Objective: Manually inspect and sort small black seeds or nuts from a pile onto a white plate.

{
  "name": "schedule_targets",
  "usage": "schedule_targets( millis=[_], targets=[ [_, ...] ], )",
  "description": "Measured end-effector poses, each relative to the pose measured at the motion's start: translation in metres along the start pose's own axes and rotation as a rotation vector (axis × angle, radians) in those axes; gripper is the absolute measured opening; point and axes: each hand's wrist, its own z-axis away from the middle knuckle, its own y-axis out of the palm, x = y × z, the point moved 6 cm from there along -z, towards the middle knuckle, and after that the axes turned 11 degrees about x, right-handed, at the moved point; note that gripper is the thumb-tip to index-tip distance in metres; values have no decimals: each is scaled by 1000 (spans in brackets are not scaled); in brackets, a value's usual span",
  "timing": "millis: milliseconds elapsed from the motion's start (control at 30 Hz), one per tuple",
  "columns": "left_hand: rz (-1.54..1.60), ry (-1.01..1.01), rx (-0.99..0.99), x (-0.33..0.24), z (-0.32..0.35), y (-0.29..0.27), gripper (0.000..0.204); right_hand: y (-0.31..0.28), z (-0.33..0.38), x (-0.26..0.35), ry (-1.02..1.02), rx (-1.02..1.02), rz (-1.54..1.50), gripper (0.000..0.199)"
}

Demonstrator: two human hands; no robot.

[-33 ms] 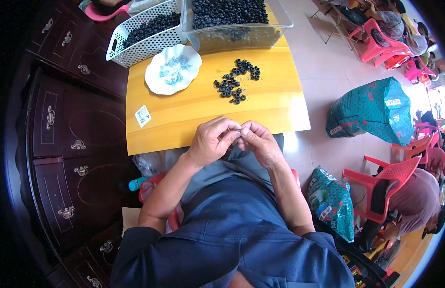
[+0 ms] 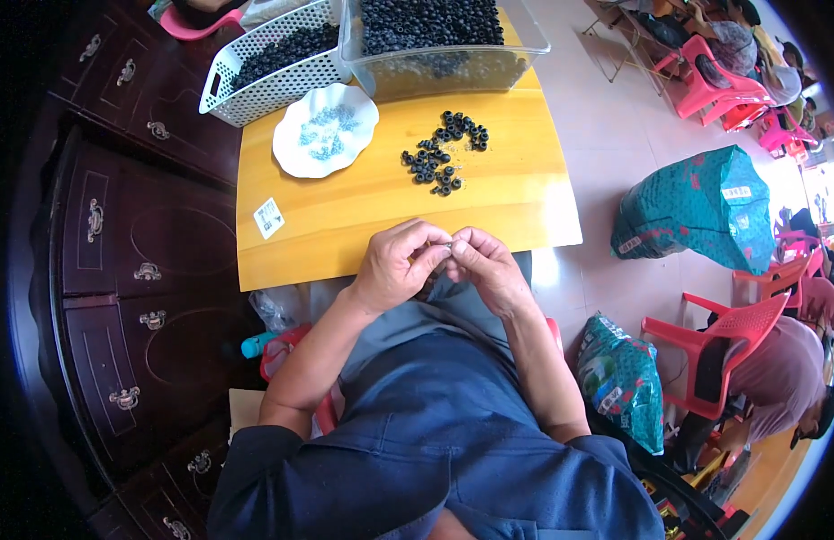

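Observation:
My left hand (image 2: 401,261) and my right hand (image 2: 484,268) meet above my lap, just off the near edge of the yellow wooden table (image 2: 345,238). Thumbs and fingertips of both are pinched together on something tiny that the fingers mostly hide. Past them on the table lies a loose cluster of small black ring-like parts (image 2: 430,166). To its left stands a white scalloped dish (image 2: 286,148) with many tiny clear or bluish pieces in it. A white printed label (image 2: 268,218) is stuck near the table's left side.
At the table's far side stand a white perforated basket (image 2: 232,110) and a clear plastic bin (image 2: 444,74), both holding masses of black parts. Dark wooden drawers (image 2: 165,225) border the left. Teal sacks (image 2: 691,207) and a pink chair (image 2: 723,333) stand right; other people sit beyond.

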Motion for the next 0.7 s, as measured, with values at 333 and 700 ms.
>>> schedule_targets(
  millis=[333,700],
  targets=[
    [173,-171,55,18,6,1,10,-1,0,9,-128,-59,246,14],
    [446,-391,127,50,19,13,13,-9,-9,57,-271,-280,978,8]
  ],
)
